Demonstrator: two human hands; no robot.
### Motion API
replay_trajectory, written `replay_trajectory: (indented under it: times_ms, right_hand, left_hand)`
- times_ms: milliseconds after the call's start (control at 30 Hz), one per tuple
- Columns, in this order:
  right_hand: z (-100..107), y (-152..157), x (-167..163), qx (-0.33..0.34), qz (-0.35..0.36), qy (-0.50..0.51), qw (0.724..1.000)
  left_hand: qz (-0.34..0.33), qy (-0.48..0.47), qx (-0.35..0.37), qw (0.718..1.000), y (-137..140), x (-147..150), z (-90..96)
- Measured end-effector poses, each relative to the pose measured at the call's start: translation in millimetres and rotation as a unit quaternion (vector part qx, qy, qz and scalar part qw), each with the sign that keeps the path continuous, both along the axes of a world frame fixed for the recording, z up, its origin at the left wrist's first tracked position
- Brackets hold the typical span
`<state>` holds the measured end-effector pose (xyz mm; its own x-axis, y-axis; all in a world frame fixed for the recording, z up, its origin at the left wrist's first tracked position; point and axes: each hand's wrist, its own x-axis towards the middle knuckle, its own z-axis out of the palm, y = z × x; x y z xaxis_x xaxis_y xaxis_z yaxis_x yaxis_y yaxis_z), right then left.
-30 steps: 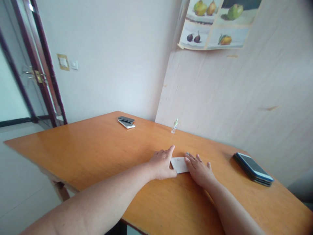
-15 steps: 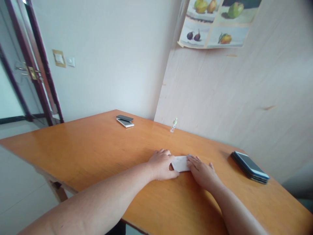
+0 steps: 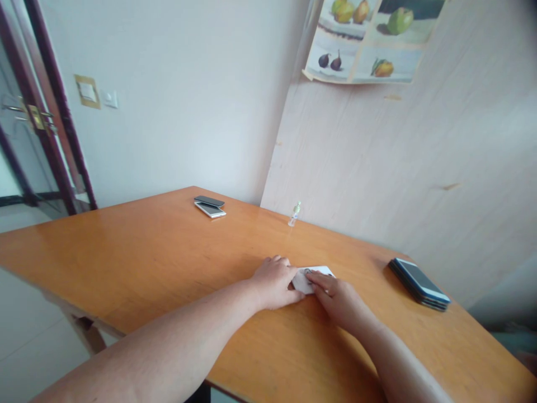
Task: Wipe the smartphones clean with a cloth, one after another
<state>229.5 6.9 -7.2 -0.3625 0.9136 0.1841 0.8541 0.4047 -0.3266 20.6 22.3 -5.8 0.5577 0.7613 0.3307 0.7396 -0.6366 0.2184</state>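
A flat white phone (image 3: 323,269) lies on the wooden table in front of me, with a small dark spot near its right end. My left hand (image 3: 277,282) grips its left end between thumb and fingers. Over the left part of the phone is a thin greyish-white cloth (image 3: 300,281) with a dark mark. The fingers of my right hand (image 3: 338,296) are together and press this cloth down onto the phone. Part of the phone and cloth is hidden under my hands.
Two phones (image 3: 210,208) lie overlapping at the far left of the table (image 3: 146,252). A small clear spray bottle (image 3: 294,215) stands near the back edge. To the right sits a stack of several phones or tablets (image 3: 422,282). A board with fruit pictures (image 3: 377,45) leans behind.
My right hand has slid left across the phone with the cloth, uncovering the phone's right end. My left hand keeps its hold. The camera view has shifted slightly right.
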Motion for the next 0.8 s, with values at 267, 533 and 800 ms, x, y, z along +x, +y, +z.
replay_trajectory:
  times_ms: [267, 533, 800]
  right_hand:
    - [-4, 29, 61, 0.065, -0.261, 0.147, 0.952]
    - [0, 25, 42, 0.074, -0.241, 0.409, 0.877]
    - [-1, 19, 31, 0.027, -0.195, 0.378, 0.905]
  left_hand:
    - [-0.003, -0.004, 0.033, 0.999, 3, 1, -3.2]
    - [0.002, -0.041, 0.015, 0.999, 2, 0, 4.6]
    - [0.02, -0.035, 0.006, 0.999, 3, -2, 5.0]
